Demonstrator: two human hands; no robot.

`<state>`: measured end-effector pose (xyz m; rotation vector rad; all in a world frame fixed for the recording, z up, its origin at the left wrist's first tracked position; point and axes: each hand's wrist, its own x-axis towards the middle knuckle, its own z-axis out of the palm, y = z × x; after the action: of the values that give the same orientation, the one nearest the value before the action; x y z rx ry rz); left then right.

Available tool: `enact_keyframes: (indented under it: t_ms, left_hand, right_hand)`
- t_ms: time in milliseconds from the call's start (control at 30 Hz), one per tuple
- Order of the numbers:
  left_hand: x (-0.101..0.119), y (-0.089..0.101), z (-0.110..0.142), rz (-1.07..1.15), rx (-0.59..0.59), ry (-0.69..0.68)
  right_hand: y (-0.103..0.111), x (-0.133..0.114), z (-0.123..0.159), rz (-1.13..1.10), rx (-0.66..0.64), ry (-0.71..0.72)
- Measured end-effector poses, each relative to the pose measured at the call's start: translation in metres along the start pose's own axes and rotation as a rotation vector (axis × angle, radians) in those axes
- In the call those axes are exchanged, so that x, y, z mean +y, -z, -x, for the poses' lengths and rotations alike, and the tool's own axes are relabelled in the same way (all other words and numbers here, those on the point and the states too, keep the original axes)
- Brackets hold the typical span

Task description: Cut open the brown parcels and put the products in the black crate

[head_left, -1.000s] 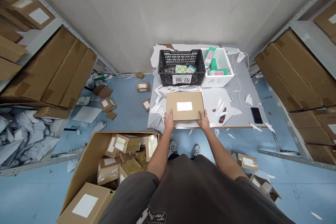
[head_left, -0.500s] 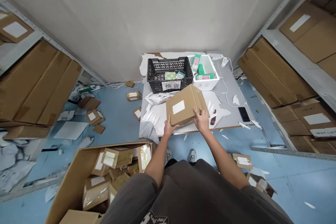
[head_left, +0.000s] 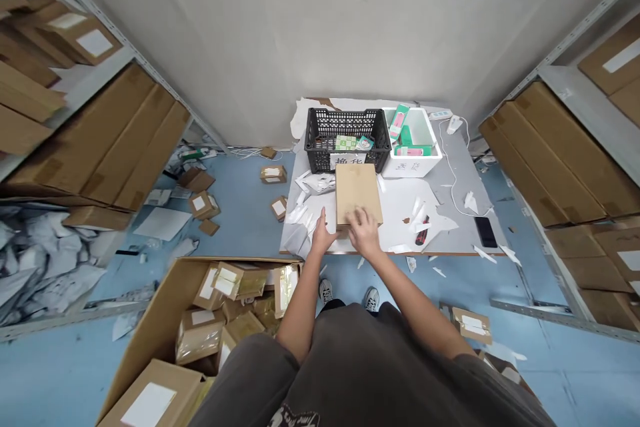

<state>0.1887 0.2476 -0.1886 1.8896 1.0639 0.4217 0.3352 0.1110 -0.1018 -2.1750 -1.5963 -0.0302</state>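
A plain brown cardboard box lies on the table in front of the black crate, its white label out of sight. My right hand is at the box's near edge, with slightly blurred fingers curled over the top and the thumb side hidden. Beside the box's near left corner, my left hand has its fingers stretched and the thumb apart; whether the thumb touches the cardboard is unclear. A red and black cutter lies to the right among white paper scraps.
The black crate and a white bin with green-and-pink packs stand at the table's back. A phone lies at the right edge. A large carton of parcels stands lower left. Shelves with boxes flank both sides.
The box has been turned so its labelled face no longer shows, and it now sits squarely on the table. My left hand has come off its corner; my right hand has moved to its near edge.
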Motion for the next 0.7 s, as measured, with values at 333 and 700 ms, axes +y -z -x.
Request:
enact_keyframes:
  t_ms: [333, 700]
  left_hand:
    - [0.108, 0.005, 0.001, -0.489, -0.119, -0.145]
    - [0.057, -0.013, -0.004, 0.017, -0.030, -0.210]
  right_hand:
    - [-0.007, 0.081, 0.020, -0.353, -0.055, -0.261]
    - [0.025, 0.052, 0.014, -0.130, 0.098, -0.122]
